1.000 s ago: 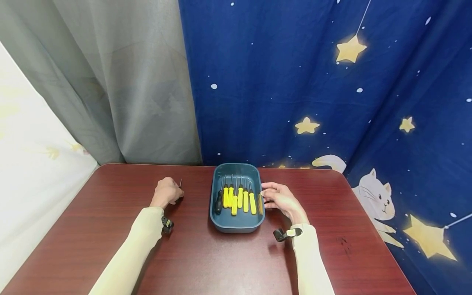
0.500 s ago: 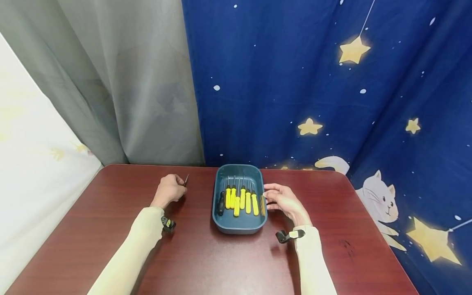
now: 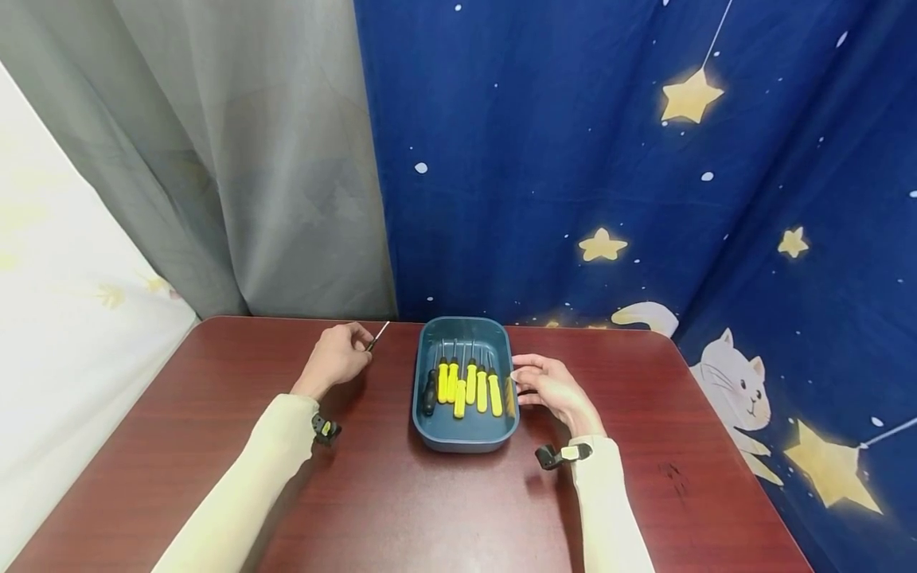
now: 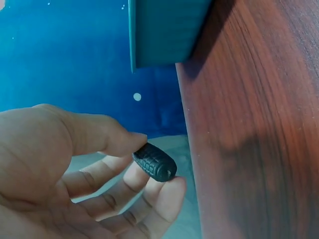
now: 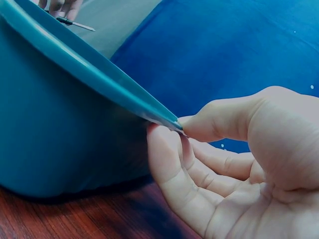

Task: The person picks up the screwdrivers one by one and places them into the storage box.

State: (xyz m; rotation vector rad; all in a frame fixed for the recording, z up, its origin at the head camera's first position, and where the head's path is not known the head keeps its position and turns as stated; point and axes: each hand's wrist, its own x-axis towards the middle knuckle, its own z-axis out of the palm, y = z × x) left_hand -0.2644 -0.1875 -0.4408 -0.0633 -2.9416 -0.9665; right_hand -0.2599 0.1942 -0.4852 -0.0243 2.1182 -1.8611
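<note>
My left hand [image 3: 335,358] pinches a small black-handled screwdriver [image 4: 155,162] between thumb and fingertips. In the head view its thin metal shaft [image 3: 380,334] points up and right, left of the blue-green bin [image 3: 466,440]. The left wrist view shows the handle's ribbed butt end, while the shaft is hidden behind the fingers. At the bin's right side, my right hand [image 3: 553,390] grips the rim, thumb on top and fingers beneath it, as the right wrist view shows. Inside the bin lie several yellow-handled screwdrivers [image 3: 460,399] and one thicker black-handled screwdriver [image 3: 429,395], shafts toward the back.
The bin stands on a reddish-brown wooden table [image 3: 444,517], near its back edge. A grey curtain [image 3: 301,175] and a blue star-patterned curtain [image 3: 501,175] hang right behind that edge. White cloth [image 3: 79,358] borders the table on the left.
My left hand has lifted the black-handled screwdriver and moved it right and toward the back, bringing its shaft into fuller view. The right hand keeps its grip on the bin's rim.
</note>
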